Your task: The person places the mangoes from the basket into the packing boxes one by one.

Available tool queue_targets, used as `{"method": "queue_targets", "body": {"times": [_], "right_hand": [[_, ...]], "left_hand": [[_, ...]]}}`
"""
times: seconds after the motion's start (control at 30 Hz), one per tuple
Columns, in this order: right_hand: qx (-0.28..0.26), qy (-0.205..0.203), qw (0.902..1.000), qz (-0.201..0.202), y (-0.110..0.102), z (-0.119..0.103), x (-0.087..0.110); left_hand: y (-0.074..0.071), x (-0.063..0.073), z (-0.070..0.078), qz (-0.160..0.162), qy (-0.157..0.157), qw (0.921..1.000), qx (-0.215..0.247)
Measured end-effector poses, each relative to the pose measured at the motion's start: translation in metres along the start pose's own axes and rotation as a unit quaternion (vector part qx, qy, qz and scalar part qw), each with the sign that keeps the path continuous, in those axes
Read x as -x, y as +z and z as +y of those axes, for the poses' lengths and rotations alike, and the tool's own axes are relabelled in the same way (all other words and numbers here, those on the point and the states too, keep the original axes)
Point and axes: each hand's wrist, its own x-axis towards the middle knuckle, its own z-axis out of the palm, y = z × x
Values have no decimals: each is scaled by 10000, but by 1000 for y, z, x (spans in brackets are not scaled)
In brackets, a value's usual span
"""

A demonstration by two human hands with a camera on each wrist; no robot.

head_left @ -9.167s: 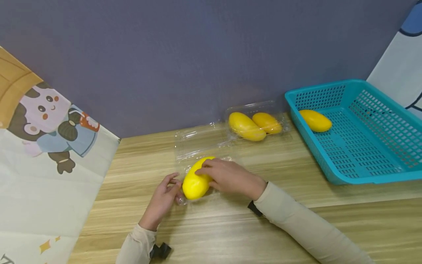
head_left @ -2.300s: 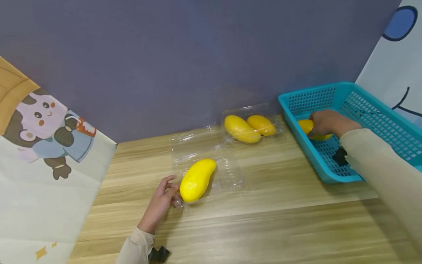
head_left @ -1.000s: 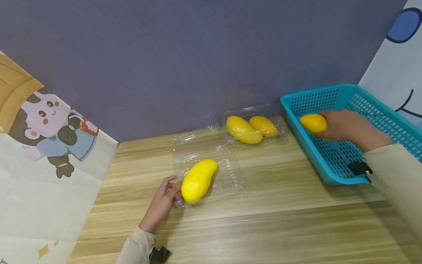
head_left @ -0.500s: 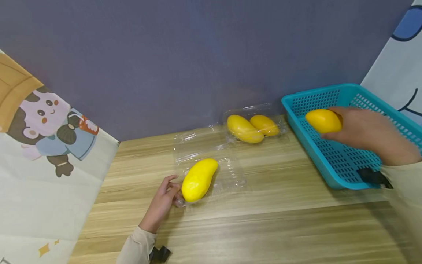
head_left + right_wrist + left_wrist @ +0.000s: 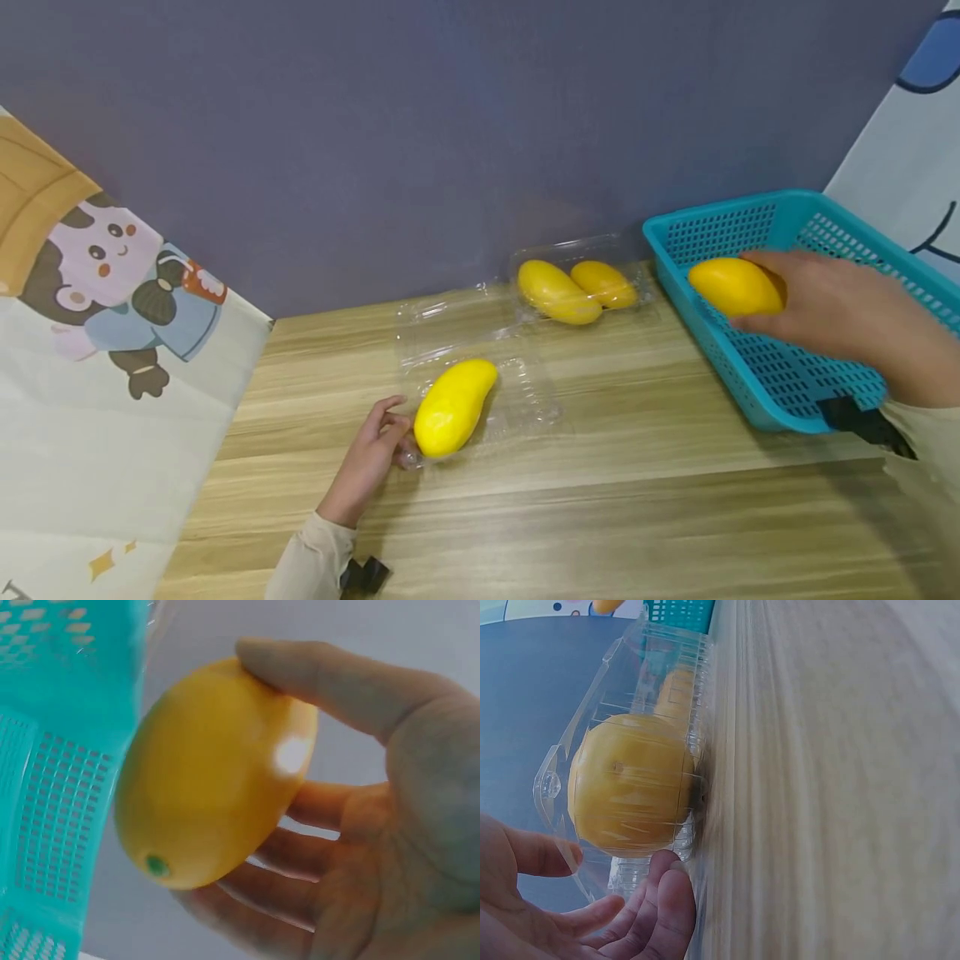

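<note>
My right hand (image 5: 847, 312) grips a yellow mango (image 5: 735, 287) by one end, thumb on one side and fingers curled on the other. In the head view both overlap the turquoise basket (image 5: 720, 367); the right wrist view shows a green spot on the mango (image 5: 217, 780). At the front left corner of an open clear plastic clamshell box (image 5: 528, 400), my left hand (image 5: 371, 450) holds the edge between thumb and fingers. One larger yellow mango (image 5: 453, 408) lies slanted in that box's near half. Its flat lid half extends behind.
Against the grey-blue back wall (image 5: 375, 150) stands another clear box (image 5: 618, 243) with two mangoes (image 5: 558, 292) inside. The basket stands right of it on the wooden table (image 5: 600, 517). A cartoon-printed panel (image 5: 97, 433) borders the left side.
My right hand has taken hold of the mango in the basket and lifted it, drawing it slightly right and nearer. Earlier that hand was at the mango in the box. My left hand has stayed.
</note>
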Motion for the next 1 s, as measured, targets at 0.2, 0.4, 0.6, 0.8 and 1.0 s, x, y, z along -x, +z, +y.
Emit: {"method": "queue_targets", "body": {"times": [0.2,0.4,0.6,0.8,1.0], "right_hand": [[-234,-40,9996,157,1,-6,13],[-379,7,9992,139,5,-14,24],[-242,143,9992,285,8,-17,29],[-280,5,9990,356,7,-25,32],[-348,-125,9991,199,8,-35,32]], "left_hand": [[0,0,1,-18,-10,10000,48],[1,0,1,16,-31,10000,50],[1,1,1,11,-19,9999,112],[-1,2,1,15,-14,10000,71],[-1,2,1,10,-19,10000,83]]}}
